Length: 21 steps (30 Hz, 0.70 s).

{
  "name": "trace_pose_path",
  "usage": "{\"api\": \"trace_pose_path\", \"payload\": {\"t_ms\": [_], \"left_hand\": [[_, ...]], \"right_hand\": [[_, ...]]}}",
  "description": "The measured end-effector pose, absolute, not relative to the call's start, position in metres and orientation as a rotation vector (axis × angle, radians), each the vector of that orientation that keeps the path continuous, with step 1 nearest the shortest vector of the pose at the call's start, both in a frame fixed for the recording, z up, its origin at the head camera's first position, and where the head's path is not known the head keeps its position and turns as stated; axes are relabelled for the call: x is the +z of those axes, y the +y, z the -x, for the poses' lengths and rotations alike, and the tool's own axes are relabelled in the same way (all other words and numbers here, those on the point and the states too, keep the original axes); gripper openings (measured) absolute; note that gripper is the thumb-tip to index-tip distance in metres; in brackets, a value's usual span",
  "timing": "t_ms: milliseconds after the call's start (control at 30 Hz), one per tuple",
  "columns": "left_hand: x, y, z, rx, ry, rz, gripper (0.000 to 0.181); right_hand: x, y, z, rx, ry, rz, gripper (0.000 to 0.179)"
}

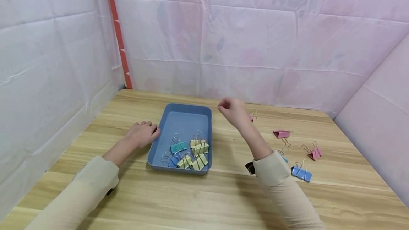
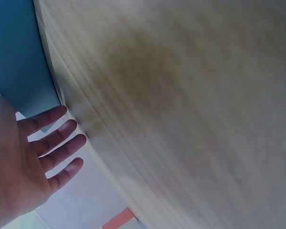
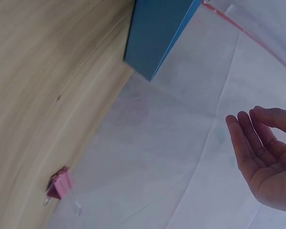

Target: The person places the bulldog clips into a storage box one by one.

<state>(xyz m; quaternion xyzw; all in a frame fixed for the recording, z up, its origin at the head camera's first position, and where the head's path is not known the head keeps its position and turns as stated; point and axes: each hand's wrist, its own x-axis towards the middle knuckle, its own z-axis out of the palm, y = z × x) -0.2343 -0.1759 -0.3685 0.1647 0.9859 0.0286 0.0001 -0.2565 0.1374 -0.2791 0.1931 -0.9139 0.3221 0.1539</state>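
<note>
My left hand (image 1: 142,134) lies beside the blue tray (image 1: 188,108), its thumb at the tray's left rim. The left wrist view shows those fingers (image 2: 62,152) relaxed and spread, with nothing in them. To the right of the tray and above the table, my right hand (image 1: 234,111) is raised. Its fingers (image 3: 248,133) are loosely bent toward the thumb, and no object shows between them. Nearest to it is a pink binder clip (image 1: 250,117), partly hidden behind the wrist. Inside the tray's near half sit several yellow binder clips (image 1: 200,147), a teal one (image 1: 178,147) and a blue one (image 1: 173,161).
On the right of the wooden table (image 1: 191,201) lie two more pink binder clips, one farther back (image 1: 282,133) and another pink clip (image 1: 315,153) nearer. A blue clip (image 1: 301,174) is in front, and a teal clip (image 1: 283,157) is half behind the right sleeve. Cloth walls (image 1: 255,38) enclose the table.
</note>
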Motion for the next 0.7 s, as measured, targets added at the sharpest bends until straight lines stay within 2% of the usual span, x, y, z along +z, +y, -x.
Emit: {"api": "trace_pose_path", "payload": {"t_ms": [700], "left_hand": [[-0.372, -0.177, 0.236, 0.101, 3.122, -0.533, 0.045]], "right_hand": [[-0.304, 0.2, 0.287, 0.995, -2.61, -0.152, 0.014]]}}
